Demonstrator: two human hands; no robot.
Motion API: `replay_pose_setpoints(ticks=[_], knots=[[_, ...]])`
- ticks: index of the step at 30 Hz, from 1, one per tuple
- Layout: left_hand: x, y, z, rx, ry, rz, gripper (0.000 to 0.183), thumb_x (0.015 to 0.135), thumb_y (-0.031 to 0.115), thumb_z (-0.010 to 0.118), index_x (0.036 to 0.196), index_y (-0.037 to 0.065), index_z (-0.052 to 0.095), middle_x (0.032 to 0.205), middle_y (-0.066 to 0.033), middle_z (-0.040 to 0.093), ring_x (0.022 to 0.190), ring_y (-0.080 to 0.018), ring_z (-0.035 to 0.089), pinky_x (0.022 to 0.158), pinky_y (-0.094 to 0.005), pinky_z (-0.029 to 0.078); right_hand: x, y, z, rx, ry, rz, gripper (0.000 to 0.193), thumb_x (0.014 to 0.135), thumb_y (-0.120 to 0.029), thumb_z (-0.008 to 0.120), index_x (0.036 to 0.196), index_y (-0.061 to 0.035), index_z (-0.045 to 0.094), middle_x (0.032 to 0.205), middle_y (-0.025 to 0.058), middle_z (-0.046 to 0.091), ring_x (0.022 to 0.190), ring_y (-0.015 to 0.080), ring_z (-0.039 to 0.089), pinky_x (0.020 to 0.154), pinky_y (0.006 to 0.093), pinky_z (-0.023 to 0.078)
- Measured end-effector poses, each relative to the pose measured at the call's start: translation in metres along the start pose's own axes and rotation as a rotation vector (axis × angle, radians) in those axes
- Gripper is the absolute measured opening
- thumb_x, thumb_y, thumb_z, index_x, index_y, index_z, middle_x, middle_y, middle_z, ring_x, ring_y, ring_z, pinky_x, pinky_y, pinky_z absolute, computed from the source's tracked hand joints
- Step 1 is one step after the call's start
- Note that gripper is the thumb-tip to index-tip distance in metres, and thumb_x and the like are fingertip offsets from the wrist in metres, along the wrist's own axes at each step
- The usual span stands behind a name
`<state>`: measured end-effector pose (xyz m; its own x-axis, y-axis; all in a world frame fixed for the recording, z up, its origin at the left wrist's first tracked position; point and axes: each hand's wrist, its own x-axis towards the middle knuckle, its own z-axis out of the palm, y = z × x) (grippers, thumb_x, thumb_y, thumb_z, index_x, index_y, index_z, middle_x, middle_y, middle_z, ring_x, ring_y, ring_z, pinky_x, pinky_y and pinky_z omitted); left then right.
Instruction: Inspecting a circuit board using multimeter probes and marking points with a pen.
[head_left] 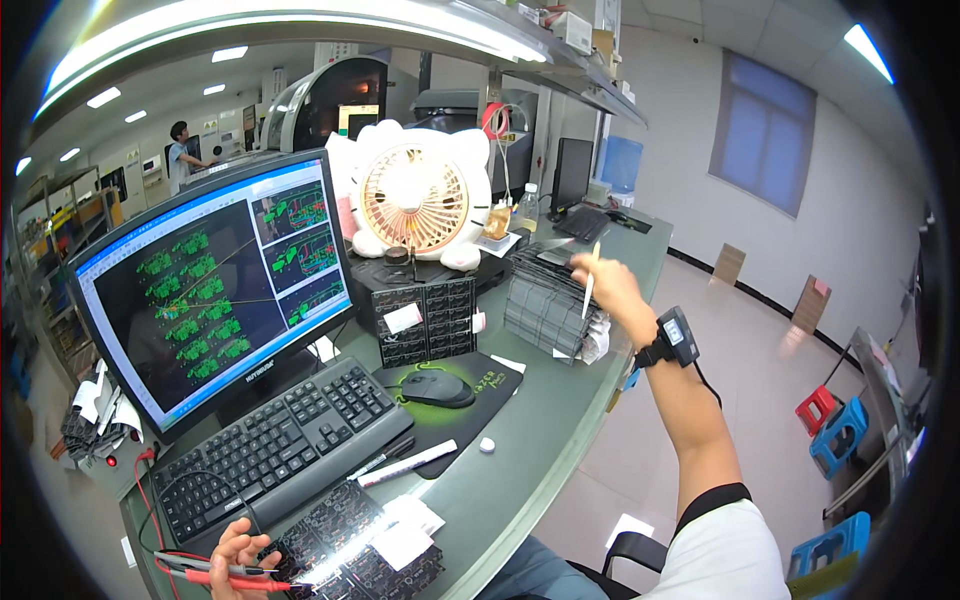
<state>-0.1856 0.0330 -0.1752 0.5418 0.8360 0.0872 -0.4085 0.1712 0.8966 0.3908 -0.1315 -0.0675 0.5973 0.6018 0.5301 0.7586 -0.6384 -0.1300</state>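
My left hand (236, 556) is closed around a pair of test probes (225, 577), one red and one black. Their tips lie over a dark printed circuit board panel (345, 535), which has white paper slips (405, 540) on it. Farther off to the right, my right hand (612, 288) pinches a slim white pen-like stick (591, 282), held nearly upright. That hand is over the right side of a stack of dark circuit board panels (545, 312); whether its fingers touch the stack I cannot tell.
A monitor (215, 290), keyboard (290, 445) and mouse (438, 388) on a mouse pad occupy the desk's left and middle. A white marker (407, 464) lies near a small white cap (487, 445). Behind are more upright panels (425, 320), a fan (413, 198) and a bottle (527, 205).
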Motion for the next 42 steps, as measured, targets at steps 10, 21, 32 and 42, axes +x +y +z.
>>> replay_pose_setpoints(ticks=[10, 21, 32, 42], knots=[[-0.002, -0.013, -0.018, 0.086, 0.008, 0.061, 0.042, 0.099, 0.035, 0.040, 0.118, 0.000, 0.056, 0.132, -0.0131, 0.051, 0.108, -0.0229, 0.058, 0.090, -0.0396, 0.049, 0.004, 0.015, 0.027, 0.138, 0.051, -0.163, 0.037, 0.081, -0.037, 0.071, 0.105, -0.0104, 0.063, 0.097, 0.0145, 0.068, 0.092, 0.0337, 0.064, 0.081, 0.0429, 0.048], [0.006, -0.017, -0.003, 0.310, 0.034, 0.186, 0.044, 0.102, 0.036, 0.029, 0.085, 0.003, 0.053, 0.085, -0.0052, 0.045, 0.071, -0.0119, 0.044, 0.067, -0.0256, 0.039, -0.037, -0.161, 0.020, 0.526, 0.270, -0.632, 0.013, 0.083, -0.013, 0.071, 0.092, -0.0040, 0.066, 0.083, 0.0100, 0.068, 0.086, 0.0298, 0.063, 0.085, 0.0394, 0.047], [0.002, -0.013, -0.003, 0.232, 0.015, 0.146, 0.027, 0.098, 0.030, 0.048, 0.096, 0.003, 0.049, 0.090, -0.0083, 0.048, 0.068, -0.0154, 0.056, 0.059, -0.0260, 0.049, -0.076, -0.236, 0.120, 0.725, 0.113, -0.917, 0.032, 0.092, -0.029, 0.060, 0.113, -0.0044, 0.059, 0.101, 0.0063, 0.070, 0.095, 0.0272, 0.065, 0.098, 0.0433, 0.043], [0.000, -0.019, -0.004, 0.562, -0.093, 0.095, 0.015, 0.081, 0.005, 0.059, 0.094, 0.003, 0.054, 0.099, -0.0077, 0.049, 0.085, -0.0118, 0.049, 0.079, -0.0260, 0.042, -0.055, -0.237, 0.115, 0.954, -0.135, -0.687, 0.010, 0.093, -0.011, 0.057, 0.098, -0.0048, 0.062, 0.083, 0.0054, 0.069, 0.085, 0.0252, 0.064, 0.082, 0.0384, 0.047]])
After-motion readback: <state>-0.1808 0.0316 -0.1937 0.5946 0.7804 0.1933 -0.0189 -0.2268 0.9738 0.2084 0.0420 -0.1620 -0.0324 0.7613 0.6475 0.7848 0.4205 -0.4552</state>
